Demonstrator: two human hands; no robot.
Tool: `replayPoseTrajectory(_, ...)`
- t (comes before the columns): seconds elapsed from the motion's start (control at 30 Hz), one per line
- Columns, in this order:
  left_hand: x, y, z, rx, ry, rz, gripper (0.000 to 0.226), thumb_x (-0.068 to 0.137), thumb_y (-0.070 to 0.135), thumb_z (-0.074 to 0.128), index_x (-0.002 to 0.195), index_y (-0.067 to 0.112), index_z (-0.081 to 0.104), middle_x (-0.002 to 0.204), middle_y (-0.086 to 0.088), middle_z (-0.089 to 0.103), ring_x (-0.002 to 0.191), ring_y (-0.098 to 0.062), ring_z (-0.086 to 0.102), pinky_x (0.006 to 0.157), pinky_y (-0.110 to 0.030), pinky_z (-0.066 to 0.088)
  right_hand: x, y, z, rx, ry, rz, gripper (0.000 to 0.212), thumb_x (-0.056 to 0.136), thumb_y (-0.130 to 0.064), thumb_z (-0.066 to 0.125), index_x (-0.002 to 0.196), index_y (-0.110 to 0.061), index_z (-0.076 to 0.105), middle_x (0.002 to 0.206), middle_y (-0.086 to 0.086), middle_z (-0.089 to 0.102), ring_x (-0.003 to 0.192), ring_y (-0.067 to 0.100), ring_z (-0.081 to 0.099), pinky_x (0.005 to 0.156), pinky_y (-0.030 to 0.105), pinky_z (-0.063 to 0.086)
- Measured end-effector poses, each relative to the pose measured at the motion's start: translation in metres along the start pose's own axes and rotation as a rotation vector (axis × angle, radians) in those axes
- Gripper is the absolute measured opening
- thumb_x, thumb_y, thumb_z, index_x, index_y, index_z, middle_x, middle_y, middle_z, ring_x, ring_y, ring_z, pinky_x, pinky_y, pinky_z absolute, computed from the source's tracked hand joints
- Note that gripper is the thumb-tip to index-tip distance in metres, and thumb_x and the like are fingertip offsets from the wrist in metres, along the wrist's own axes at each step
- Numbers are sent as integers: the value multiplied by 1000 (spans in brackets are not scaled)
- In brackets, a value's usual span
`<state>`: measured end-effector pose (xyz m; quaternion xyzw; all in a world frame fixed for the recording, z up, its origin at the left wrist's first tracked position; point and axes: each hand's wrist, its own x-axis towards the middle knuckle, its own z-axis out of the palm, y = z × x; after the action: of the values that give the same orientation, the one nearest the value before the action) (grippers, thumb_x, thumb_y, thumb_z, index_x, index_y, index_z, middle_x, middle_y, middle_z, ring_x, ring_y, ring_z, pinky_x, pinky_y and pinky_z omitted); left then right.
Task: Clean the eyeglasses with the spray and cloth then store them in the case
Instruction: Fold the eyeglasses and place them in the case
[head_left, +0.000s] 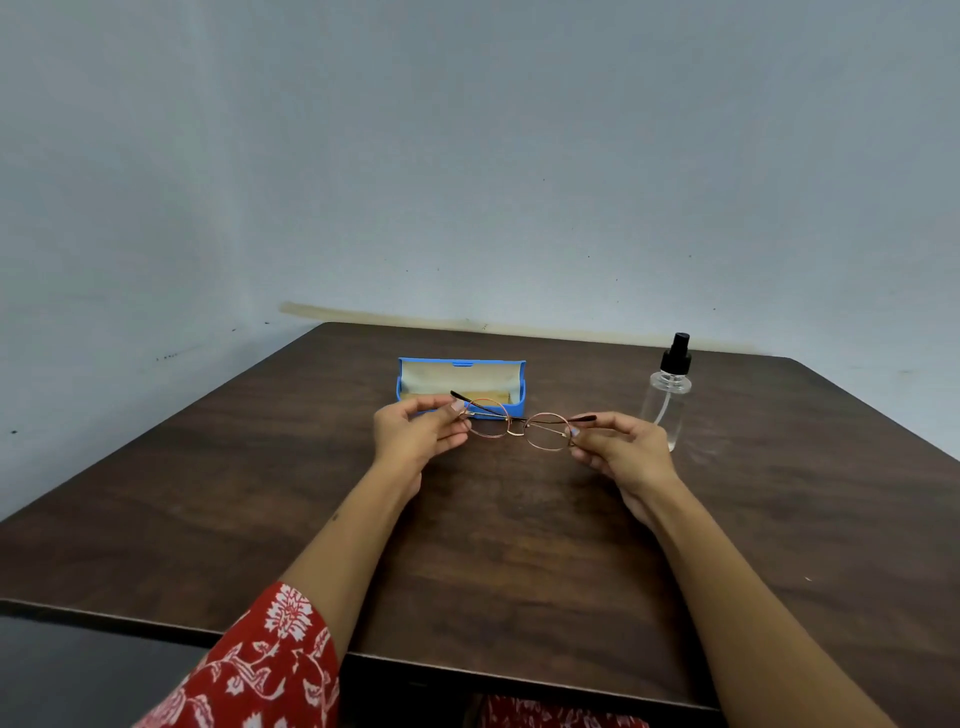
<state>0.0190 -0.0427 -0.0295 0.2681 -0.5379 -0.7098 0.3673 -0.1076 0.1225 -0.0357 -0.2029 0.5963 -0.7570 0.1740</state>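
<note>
While both hands pinch the folded eyeglasses (519, 423) just above the counter (260, 519), left hand (415, 434) and right hand (621, 449) at opposite ends, the blue case (462, 384) lies open behind. Spray bottle (667, 389) stands untouched; no cloth is clearly visible; cleaning seemingly remains.

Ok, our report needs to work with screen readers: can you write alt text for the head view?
Two hands, left hand and right hand, hold gold-rimmed eyeglasses by their ends above a dark wooden table. Behind them lies an open blue case; a spray bottle stands right.
</note>
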Motion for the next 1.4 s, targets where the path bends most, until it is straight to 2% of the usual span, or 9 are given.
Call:
replayPoseTrajectory(0.13, -1, 1, 0, -46, -27, -34, 5, 81, -1, 68, 81, 3, 67, 71, -13, 68, 60, -15, 68, 67, -28, 60, 1, -1, 0, 96, 23, 50, 10, 81, 13, 62, 79, 4, 62, 73, 10, 66, 66, 14, 64, 56, 17, 55)
replayPoseTrajectory(0.33, 6, 1, 0, -97, -5, -61, 5, 81, -5, 66, 83, -1, 64, 61, -10, 67, 53, -12, 67, 60, -26, 60, 7, -1, 4, 67, -22, 58, 22, 84, 15, 51, 70, 6, 65, 69, 9, 68, 64, 13, 64, 61, 19, 56)
replayPoseTrajectory(0.47, 9, 0, -1, -121, 23, -69, 4, 82, -5, 66, 83, -2, 63, 68, -13, 66, 53, -12, 66, 58, -25, 60, 7, 6, 5, -110, -63, -2, 22, 77, 17, 57, 78, 1, 72, 71, 11, 69, 68, 15, 61, 75, 25, 51)
replayPoseTrajectory(0.6, 11, 0, 0, -104, 41, -73, 5, 85, -5, 61, 80, -3, 62, 73, -17, 64, 55, -15, 66, 58, -25, 60, 7, 11, 5, -316, -24, -83, 21, 75, 13, 67, 89, 0, 72, 77, 7, 70, 68, 10, 62, 72, 20, 52)
replayPoseTrajectory(0.7, 13, -1, 0, -60, 77, -77, 9, 85, -9, 55, 83, -7, 64, 76, -18, 64, 67, -21, 65, 61, -25, 60, 7, 12, 10, -312, 33, -102, 15, 78, 7, 69, 89, -3, 72, 79, 8, 69, 66, 13, 62, 70, 19, 54)
replayPoseTrajectory(0.8, 13, -4, -2, 34, 89, -10, 12, 80, -13, 62, 84, -3, 67, 81, -15, 66, 71, -19, 65, 64, -23, 59, 10, 15, 16, -444, 136, -230, 11, 77, -2, 74, 86, -9, 75, 74, 1, 69, 61, 5, 58, 64, 16, 48)
replayPoseTrajectory(0.97, 19, -7, -7, 255, 208, 226, 13, 76, -1, 74, 88, 4, 73, 75, -4, 70, 73, -16, 68, 74, -32, 59, 17, 20, 33, -561, 231, -287, 11, 76, -13, 77, 86, -17, 76, 90, -2, 72, 86, 13, 64, 78, 24, 45)
replayPoseTrajectory(1.13, 33, -1, -14, 382, 327, 338, 8, 76, 11, 76, 83, 14, 74, 80, -3, 72, 76, -14, 66, 76, -28, 53, 27, 23, 60, -679, 269, -278, 14, 86, -24, 67, 99, -23, 74, 120, -4, 62, 118, 20, 49, 98, 40, 38)
replayPoseTrajectory(1.4, 63, 3, -26, 685, 314, 451, 8, 82, 20, 71, 88, 19, 75, 84, 1, 73, 83, -14, 66, 81, -30, 52, 48, 18, 81, -721, 266, -196, 17, 88, -29, 65, 102, -25, 72, 130, -3, 51, 125, 18, 37, 98, 41, 32)
